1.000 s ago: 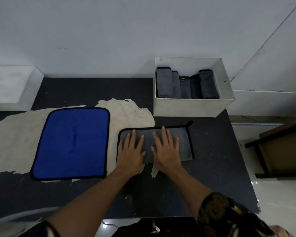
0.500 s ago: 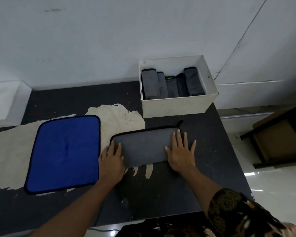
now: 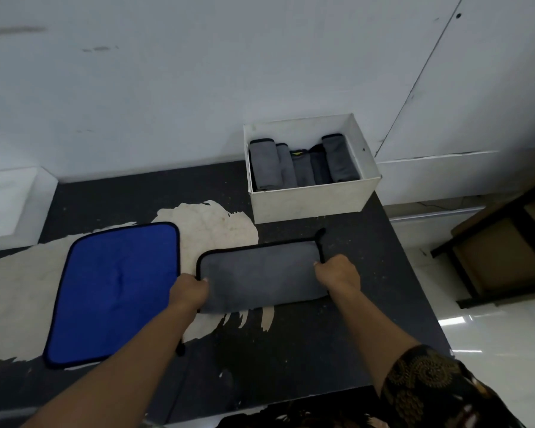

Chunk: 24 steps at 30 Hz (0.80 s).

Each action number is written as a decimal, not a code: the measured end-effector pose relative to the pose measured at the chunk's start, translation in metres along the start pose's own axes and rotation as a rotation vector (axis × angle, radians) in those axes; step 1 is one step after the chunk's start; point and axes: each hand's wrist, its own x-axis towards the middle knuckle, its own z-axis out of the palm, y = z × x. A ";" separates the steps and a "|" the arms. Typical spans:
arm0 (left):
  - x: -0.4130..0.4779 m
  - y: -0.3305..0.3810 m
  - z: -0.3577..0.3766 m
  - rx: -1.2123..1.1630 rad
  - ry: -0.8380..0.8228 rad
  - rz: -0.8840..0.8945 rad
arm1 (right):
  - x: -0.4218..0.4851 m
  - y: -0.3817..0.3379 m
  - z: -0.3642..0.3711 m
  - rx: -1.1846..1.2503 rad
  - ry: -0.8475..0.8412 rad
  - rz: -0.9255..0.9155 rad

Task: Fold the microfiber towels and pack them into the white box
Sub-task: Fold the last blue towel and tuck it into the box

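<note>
A grey towel (image 3: 261,274) with black trim lies folded in half on the dark table (image 3: 337,341), just in front of the white box (image 3: 309,200). My left hand (image 3: 189,291) grips its left edge and my right hand (image 3: 338,271) grips its right edge, fingers curled round the cloth. A blue towel (image 3: 115,288) lies spread flat to the left. Several folded grey towels (image 3: 303,165) stand side by side in the box.
The table top has a large worn pale patch (image 3: 217,223) under the towels. A white wall rises right behind the box. A white ledge (image 3: 10,202) sits at the far left. A dark-framed brown stand (image 3: 504,254) stands beyond the table's right edge.
Both hands slid outward from the middle of the grey towel to its two ends and went from lying flat on it to gripping its edges.
</note>
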 end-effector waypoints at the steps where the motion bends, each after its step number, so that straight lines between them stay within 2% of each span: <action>1: 0.001 -0.002 -0.001 0.007 0.006 0.010 | 0.002 0.001 -0.001 -0.001 -0.023 -0.007; 5: -0.004 -0.003 0.001 -0.019 0.013 0.088 | 0.006 0.006 -0.008 0.009 -0.047 -0.013; 10: -0.022 0.014 0.013 -0.072 -0.043 0.210 | 0.013 0.025 -0.020 0.102 0.086 -0.035; 15: -0.028 0.013 0.023 0.024 -0.078 0.234 | 0.011 0.033 -0.024 0.056 0.008 -0.010; 18: -0.031 0.009 0.021 0.063 -0.071 0.229 | 0.006 0.034 -0.026 0.052 0.076 -0.077; 20: -0.034 0.008 0.019 0.079 0.054 0.249 | -0.003 0.029 -0.026 0.068 0.148 -0.128; 22: -0.042 0.015 0.019 0.027 0.182 0.350 | -0.019 0.020 -0.023 0.101 0.222 -0.202; 24: -0.051 0.032 0.023 -0.071 0.093 0.439 | -0.039 0.007 -0.016 0.112 0.266 -0.318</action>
